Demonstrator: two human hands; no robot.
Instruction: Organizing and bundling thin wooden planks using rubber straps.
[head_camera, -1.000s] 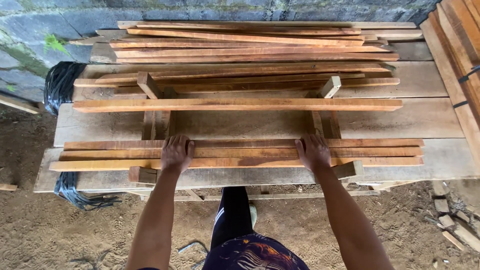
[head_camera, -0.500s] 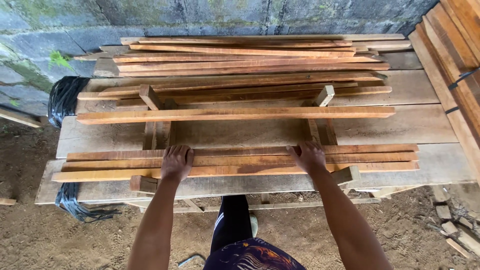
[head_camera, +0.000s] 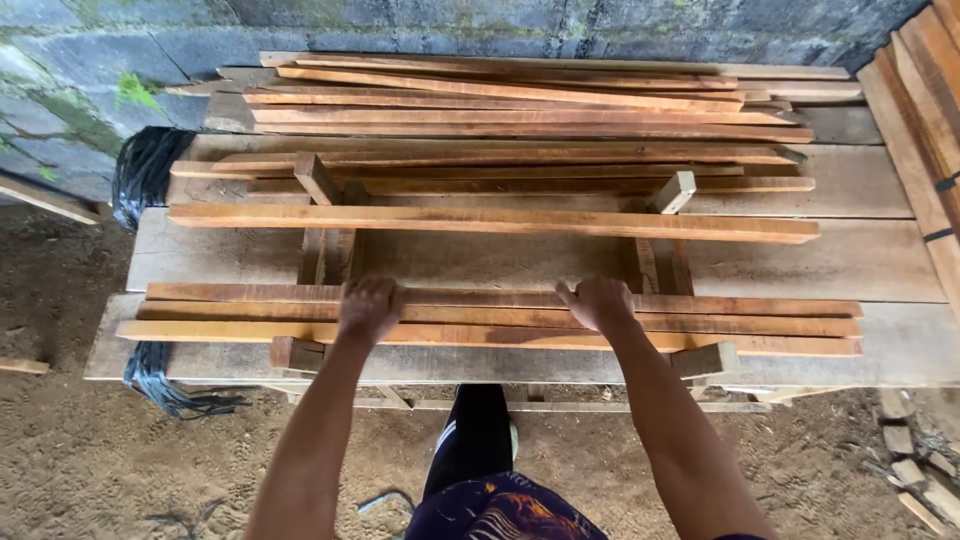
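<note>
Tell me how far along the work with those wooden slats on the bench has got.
Done, by the look of it: one slat lies alone across the two cross supports, apart from the rest. In hand: the left hand and right hand rest flat on the near bundle of three slats on those supports. Left: the loose stack of slats by the wall looks untouched.

I see both bare arms stretched forward from the bottom of the view, roughly parallel, elbows nearly straight. My left hand (head_camera: 369, 308) lies palm down, fingers curled forward over an edge, knuckles up. My right hand (head_camera: 597, 303) mirrors it, palm down, thumb spread toward the left, fingers bent. The hands sit level, well apart.
</note>
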